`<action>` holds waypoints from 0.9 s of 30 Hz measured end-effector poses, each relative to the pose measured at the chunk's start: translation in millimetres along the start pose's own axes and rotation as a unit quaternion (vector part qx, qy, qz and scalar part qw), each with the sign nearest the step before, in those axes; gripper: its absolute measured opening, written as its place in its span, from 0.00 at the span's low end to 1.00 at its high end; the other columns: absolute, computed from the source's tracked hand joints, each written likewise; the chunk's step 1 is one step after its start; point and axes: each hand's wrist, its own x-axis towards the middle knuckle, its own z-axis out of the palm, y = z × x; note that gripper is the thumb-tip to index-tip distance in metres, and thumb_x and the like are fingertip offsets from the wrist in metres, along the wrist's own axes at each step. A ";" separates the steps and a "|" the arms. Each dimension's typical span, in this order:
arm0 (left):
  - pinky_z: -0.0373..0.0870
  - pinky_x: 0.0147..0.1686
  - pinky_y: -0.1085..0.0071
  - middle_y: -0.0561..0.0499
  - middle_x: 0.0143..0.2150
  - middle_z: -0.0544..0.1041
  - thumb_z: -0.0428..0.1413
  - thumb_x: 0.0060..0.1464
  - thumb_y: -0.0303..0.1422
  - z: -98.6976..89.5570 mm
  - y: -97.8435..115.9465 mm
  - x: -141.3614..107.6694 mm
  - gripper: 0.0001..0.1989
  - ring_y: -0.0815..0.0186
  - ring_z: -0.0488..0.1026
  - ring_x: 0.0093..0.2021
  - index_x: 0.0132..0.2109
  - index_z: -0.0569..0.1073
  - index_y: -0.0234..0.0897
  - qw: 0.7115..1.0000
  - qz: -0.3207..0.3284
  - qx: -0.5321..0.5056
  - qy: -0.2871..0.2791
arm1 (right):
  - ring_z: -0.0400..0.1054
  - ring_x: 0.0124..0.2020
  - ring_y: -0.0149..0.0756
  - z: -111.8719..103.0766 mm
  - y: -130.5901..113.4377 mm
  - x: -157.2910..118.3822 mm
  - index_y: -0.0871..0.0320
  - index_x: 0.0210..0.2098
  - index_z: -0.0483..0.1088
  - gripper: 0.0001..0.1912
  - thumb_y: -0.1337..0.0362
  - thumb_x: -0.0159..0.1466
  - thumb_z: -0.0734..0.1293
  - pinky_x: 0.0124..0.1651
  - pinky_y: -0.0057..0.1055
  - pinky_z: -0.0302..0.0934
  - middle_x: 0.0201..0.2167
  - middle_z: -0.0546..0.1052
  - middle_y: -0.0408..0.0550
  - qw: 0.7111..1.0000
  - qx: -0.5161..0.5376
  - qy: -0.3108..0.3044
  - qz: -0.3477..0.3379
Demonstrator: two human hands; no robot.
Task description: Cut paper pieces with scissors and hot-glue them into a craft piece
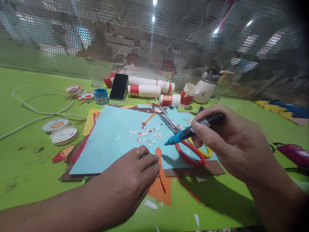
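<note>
In my right hand (231, 145) is a black marker (205, 124) whose long tip end is coated in blue. It points left and down, above the light blue paper sheet (101, 141). My left hand (135, 170), with a ring on one finger, has its curled fingers on a thin orange paper cutout (159, 158), pressing it to the sheet; part of the cutout is hidden under them. The cutout's pointed end lies just left of the marker tip. Scissors (190, 154) with red and yellow handles lie under the marker, beside white and red paper scraps (147, 135).
Behind the sheet are a blue paint jar (101, 96), a phone (119, 87), stacked paper cups (145, 90), an upright cup (189, 95) and a white kettle (206, 87). Cup bottoms (64, 134) and a white cable (29, 122) lie left; a magenta object (293, 154) lies right.
</note>
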 end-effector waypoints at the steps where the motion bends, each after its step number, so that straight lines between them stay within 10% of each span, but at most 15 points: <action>1: 0.64 0.39 0.60 0.45 0.38 0.74 0.46 0.60 0.23 0.1 -0.1 -0.1 0.10 0.60 0.66 0.37 0.39 0.70 0.35 1.000 0.000 -0.002 0.002 | 0.65 0.23 0.33 -0.8 0.2 -0.2 0.53 0.35 0.64 0.03 0.61 0.66 0.63 0.28 0.31 0.60 0.24 0.69 0.41 1.000 -0.006 -0.007 0.001; 27: 0.62 0.37 0.57 0.44 0.40 0.72 0.42 0.62 0.24 -0.9 -1.1 0.4 0.12 0.59 0.62 0.37 0.39 0.71 0.33 0.999 -0.007 0.000 -0.045 | 0.62 0.23 0.32 21.0 7.1 5.5 0.58 0.33 0.67 0.06 0.63 0.64 0.63 0.27 0.30 0.57 0.22 0.69 0.41 0.995 -0.056 -0.075 0.020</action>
